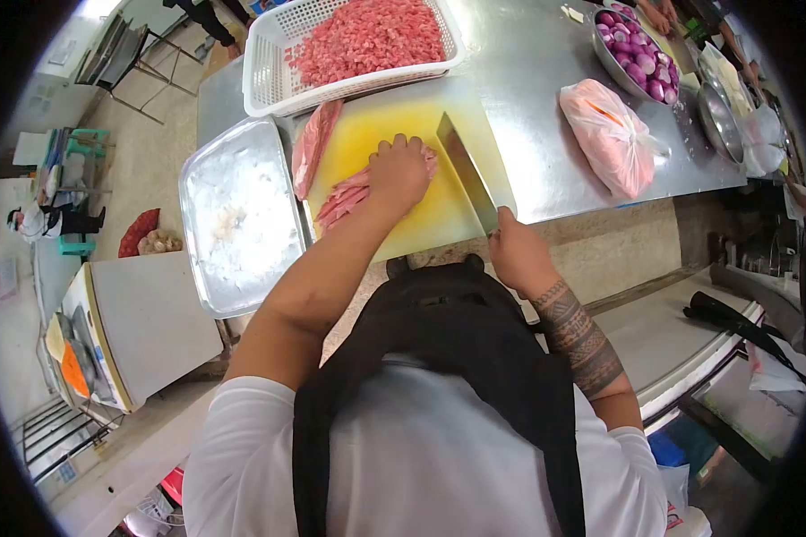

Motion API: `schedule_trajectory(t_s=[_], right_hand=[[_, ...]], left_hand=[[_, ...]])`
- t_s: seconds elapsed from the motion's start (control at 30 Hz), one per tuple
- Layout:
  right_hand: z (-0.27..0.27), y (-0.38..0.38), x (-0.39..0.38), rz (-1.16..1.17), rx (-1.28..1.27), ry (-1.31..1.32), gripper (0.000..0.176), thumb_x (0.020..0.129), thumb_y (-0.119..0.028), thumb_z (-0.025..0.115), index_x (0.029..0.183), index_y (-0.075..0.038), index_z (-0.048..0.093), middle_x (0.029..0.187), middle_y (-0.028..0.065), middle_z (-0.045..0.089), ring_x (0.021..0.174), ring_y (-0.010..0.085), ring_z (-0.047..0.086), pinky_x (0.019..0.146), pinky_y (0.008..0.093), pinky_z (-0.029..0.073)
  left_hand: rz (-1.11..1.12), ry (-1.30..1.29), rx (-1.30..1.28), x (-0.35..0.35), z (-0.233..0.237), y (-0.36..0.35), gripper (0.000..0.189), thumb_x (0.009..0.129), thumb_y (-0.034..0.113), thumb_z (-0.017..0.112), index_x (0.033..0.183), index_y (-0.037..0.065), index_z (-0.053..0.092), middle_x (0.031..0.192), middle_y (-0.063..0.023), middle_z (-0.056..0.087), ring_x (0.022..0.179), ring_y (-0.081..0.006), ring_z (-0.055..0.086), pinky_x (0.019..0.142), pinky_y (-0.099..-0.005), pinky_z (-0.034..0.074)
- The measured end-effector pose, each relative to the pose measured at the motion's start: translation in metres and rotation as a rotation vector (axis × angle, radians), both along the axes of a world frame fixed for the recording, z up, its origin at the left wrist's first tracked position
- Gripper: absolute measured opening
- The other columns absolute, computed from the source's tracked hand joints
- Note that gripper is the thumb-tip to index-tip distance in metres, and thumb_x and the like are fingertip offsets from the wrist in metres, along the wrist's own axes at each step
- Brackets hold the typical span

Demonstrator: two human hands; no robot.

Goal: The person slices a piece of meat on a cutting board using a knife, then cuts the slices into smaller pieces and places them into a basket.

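Strips of pink meat (pixel 345 199) lie on a yellow-stained cutting board (pixel 403 234). My left hand (pixel 399 174) presses down on them, its fingers curled together over their right end. To the right, my right hand (pixel 516 251) is wrapped round the handle of a wide cleaver (pixel 466 172). The blade points away from me across the board, apart from the meat and my left hand. A larger uncut piece of meat (pixel 316 148) rests along the board's left edge. The cleaver's handle is mostly hidden in my fist.
Diced meat (pixel 367 40) fills a white basket (pixel 254 63) behind the board. A metal tray (pixel 197 259) stands left. On the right are a bagged pink item (pixel 604 134), a bowl of purple onions (pixel 636 54) and metal bowls (pixel 721 121). Another person's hands (pixel 661 16) show at the top right.
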State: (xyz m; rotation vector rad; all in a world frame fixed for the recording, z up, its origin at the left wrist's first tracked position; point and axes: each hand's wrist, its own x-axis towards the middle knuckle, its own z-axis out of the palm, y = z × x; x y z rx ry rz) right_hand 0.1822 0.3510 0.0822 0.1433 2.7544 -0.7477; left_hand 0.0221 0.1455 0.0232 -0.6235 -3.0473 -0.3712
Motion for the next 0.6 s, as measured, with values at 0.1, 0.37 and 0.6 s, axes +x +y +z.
schedule_trajectory(t_s=[0.1,0.37,0.6], right_hand=[[-0.006,-0.009,-0.016,0.054,0.006,0.003,0.030,0.097,-0.013,0.056,0.122,0.004,0.051,0.092,0.0287,0.072,0.091,0.0507,0.070,0.080,0.0613,0.055],[0.046,-0.007,-0.013,0.130,0.039,-0.109,0.028,0.095,-0.008,0.053,0.119,0.006,0.052,0.095,0.0334,0.070,0.095,0.0511,0.070,0.083,0.0577,0.055],[0.001,-0.026,-0.066,0.103,-0.036,0.057,0.027,0.092,-0.004,0.053,0.117,0.007,0.052,0.096,0.0331,0.070,0.093,0.0521,0.069,0.082,0.0568,0.055]], left_hand=[[0.007,0.024,-0.086,0.002,0.000,0.005,0.034,0.098,0.039,0.065,0.118,0.011,0.070,0.116,-0.0116,0.065,0.107,-0.0363,0.063,0.086,-0.0565,0.055],[0.009,0.006,-0.137,-0.001,0.002,0.008,0.033,0.099,0.038,0.065,0.118,0.012,0.070,0.117,-0.0113,0.066,0.109,-0.0356,0.064,0.085,-0.0571,0.055],[0.003,-0.021,-0.127,0.001,0.007,0.005,0.035,0.098,0.037,0.064,0.121,0.011,0.069,0.118,-0.0117,0.066,0.108,-0.0359,0.064,0.085,-0.0567,0.055]])
